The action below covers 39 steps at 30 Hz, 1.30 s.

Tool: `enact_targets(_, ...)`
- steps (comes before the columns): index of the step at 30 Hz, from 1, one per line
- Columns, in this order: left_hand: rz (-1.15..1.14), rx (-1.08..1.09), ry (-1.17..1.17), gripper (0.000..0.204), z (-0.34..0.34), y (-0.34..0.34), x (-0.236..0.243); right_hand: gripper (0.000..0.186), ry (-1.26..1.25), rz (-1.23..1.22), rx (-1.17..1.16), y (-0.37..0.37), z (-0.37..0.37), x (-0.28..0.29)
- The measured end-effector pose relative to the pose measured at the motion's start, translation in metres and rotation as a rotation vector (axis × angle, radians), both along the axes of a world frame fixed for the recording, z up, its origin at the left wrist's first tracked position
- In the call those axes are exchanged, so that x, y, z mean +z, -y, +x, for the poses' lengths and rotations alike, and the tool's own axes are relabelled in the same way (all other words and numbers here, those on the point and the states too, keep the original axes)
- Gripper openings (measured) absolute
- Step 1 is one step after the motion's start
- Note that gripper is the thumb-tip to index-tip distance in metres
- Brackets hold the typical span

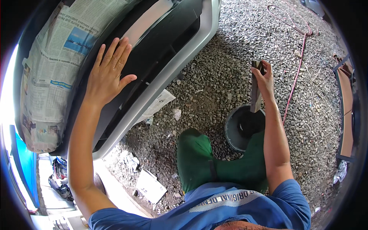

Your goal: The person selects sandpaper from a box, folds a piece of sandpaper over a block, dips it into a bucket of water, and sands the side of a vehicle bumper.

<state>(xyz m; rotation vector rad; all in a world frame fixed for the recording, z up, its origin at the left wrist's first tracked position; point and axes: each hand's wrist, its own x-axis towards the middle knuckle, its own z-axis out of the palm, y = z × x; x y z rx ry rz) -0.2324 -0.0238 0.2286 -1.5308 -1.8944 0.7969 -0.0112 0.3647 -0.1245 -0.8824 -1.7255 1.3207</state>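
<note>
1. The left hand (109, 74) lay palm-down, fingers apart, on the dark bumper (176, 36); a light, flat palm seemed best.
2. The right hand (265, 78) was clamped on the long block (256, 96), near the bucket (230, 132); a steady grip seemed wise.

The person wore a blue T-shirt (168, 219) with short sleeves, the left sleeve (115, 218) and the right sleeve (294, 199) both in the same plain blue as the body. Across the chest ran a slanting pale print (221, 201), a finely striped band with lettering set in it. Below the shirt came dark green trousers (195, 165), loose in cut and covering the knees, with a darker patch (190, 133) at the left knee and a narrow dark strip (212, 170) between the thighs. The forearms were bare, as were the left hand (108, 78), which had a wet shine, and the right hand (265, 79).
</note>
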Motion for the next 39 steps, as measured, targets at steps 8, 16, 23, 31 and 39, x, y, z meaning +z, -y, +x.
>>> enact_targets(8,0.029,0.049,0.017,0.086,0.010,0.032,-0.002,0.070,0.042,0.137,0.022,0.005,0.005,0.006)
enact_targets(16,0.293,0.055,-0.003,0.088,0.015,-0.032,-0.042,0.063,0.142,0.105,0.079,0.029,-0.004,0.015)
enact_targets(23,0.570,0.040,-0.118,0.088,-0.007,-0.173,-0.070,0.064,0.186,0.138,0.085,0.035,0.006,0.036)
enact_targets(31,0.580,0.144,-0.237,0.091,-0.017,-0.272,-0.074,0.067,0.163,0.078,0.071,0.019,0.017,0.034)
enact_targets(39,0.531,0.101,-0.054,0.083,0.014,-0.304,-0.099,0.069,0.119,-0.058,0.097,0.020,0.020,0.040)
